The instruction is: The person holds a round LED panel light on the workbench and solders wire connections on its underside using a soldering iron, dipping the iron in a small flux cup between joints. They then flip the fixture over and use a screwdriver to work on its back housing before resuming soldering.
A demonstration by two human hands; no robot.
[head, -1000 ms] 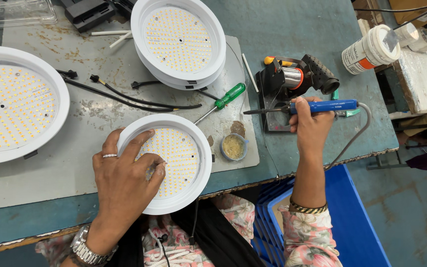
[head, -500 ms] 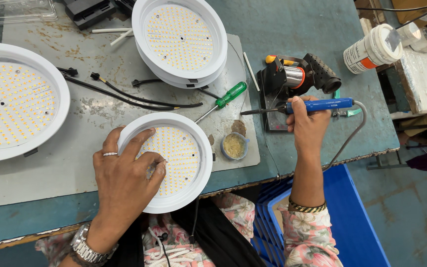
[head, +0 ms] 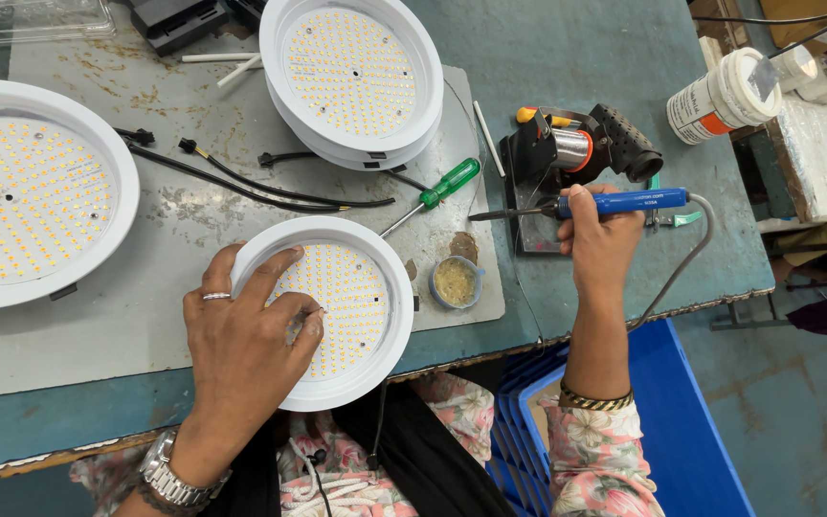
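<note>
**Round LED panel steadied, soldering iron held beside it**

The round LED panel (head: 337, 311), white-rimmed and dotted with small yellow diodes, is pinned flat on the grey mat (head: 98, 335) at the near edge of the bench. It is covered on its left part by the left hand (head: 241, 349), whose fingers are spread and bent, the fingertips pressed onto the diode face. Just beyond those fingertips a small pot of paste (head: 455, 282) is seen, and a green-handled screwdriver (head: 437, 191) above it. The blue soldering iron (head: 614, 203) is gripped by the closed fingers of the right hand (head: 597, 244), its tip pointed left, in front of a black stand (head: 567, 153). Two more panels (head: 351, 77) are stacked farther off.
</note>
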